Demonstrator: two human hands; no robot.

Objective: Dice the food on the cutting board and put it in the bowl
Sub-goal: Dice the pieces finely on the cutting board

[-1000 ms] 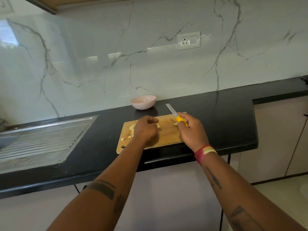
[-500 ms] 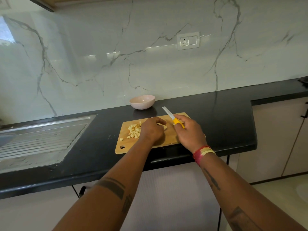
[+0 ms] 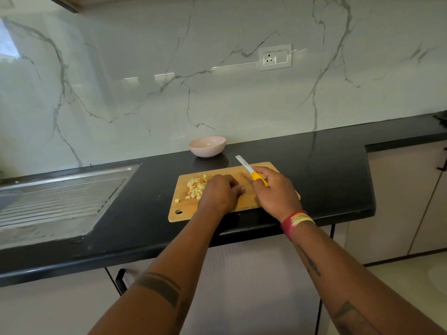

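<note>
On the board [image 3: 244,204], the left hand [image 3: 221,193] curls over the spot just right of the diced food [image 3: 196,186]; whether it pinches a piece cannot be told. The right hand [image 3: 275,192] grips the knife [image 3: 251,170], blade raised toward the bowl [image 3: 207,146] behind the board.

A cut this near the left fingertips may nick them. One stray cube by the board's left edge may roll off.

No writing is readable.

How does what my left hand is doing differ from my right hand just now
The left hand is curled, knuckles up, beside the diced pieces; the right hand grips the yellow-handled knife. No tool shows in the left; the right angles the blade up towards the bowl. Both are over the cutting board.
</note>
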